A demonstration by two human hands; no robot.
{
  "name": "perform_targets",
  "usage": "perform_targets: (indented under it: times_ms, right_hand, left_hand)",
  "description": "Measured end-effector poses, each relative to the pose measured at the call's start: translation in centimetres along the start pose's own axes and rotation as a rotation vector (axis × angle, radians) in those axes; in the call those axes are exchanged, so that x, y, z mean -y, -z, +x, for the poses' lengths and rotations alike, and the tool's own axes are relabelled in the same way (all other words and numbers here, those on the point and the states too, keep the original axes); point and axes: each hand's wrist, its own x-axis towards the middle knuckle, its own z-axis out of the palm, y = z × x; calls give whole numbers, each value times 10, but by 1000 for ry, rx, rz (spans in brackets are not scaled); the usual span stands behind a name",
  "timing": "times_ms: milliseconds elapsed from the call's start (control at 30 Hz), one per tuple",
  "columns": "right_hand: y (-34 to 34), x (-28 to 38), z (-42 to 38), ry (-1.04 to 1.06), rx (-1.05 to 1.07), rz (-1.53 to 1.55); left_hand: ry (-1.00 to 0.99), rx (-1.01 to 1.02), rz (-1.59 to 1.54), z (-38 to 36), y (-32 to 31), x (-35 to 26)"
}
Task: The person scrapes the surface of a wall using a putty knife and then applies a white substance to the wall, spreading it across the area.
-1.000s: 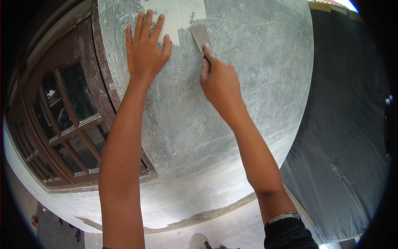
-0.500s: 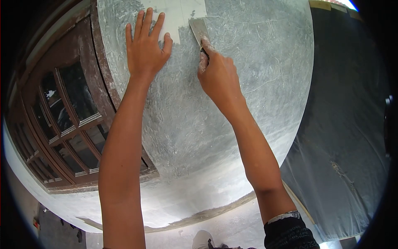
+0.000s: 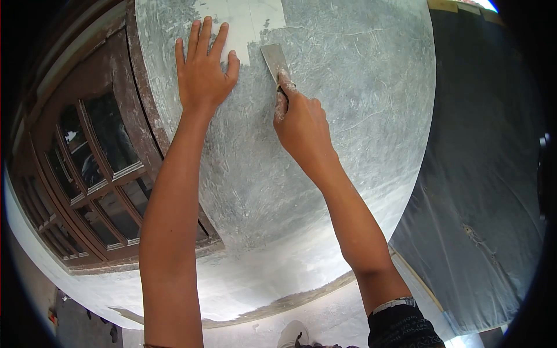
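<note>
In the head view, my right hand [image 3: 299, 113] grips a putty knife [image 3: 274, 59], its broad metal blade pointing up and left against the grey wall [image 3: 348, 87]. White residue coats my thumb and index finger. My left hand [image 3: 204, 72] lies on the wall with fingers spread, holding nothing. Its fingertips are beside a smooth white patch [image 3: 238, 35] at the top of the wall. The blade sits just below and right of that patch's lower edge. Most of the handle is hidden in my fist.
On the left is a brown wooden window frame [image 3: 125, 75] with glass panes. A dark sheet [image 3: 481, 145] hangs to the right of the wall's edge. Below, a shoe [image 3: 292, 334] shows on the pale floor [image 3: 331, 313].
My right hand and the putty knife have moved down the wall and slightly left, away from the white patch. My left hand stays in place on the wall; the view has shifted slightly.
</note>
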Motion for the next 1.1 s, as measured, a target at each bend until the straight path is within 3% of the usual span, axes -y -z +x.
perform_targets:
  times_ms: [367,433,733,933,1100]
  right_hand:
    - [-2,0,-2,-13,15,15]
    - [-4,1,9,53,-89,69]
    - [0,7,-3,-43,4,39]
    - [-2,12,18,49,-91,80]
    - [-5,3,-3,8,-37,51]
  left_hand:
    - [10,13,2,0,0,0]
    - [12,10,2,1,0,0]
    - [11,13,8,-1,-1,0]
    - [5,15,13,0,1,0]
    - [20,25,10,-1,1,-1]
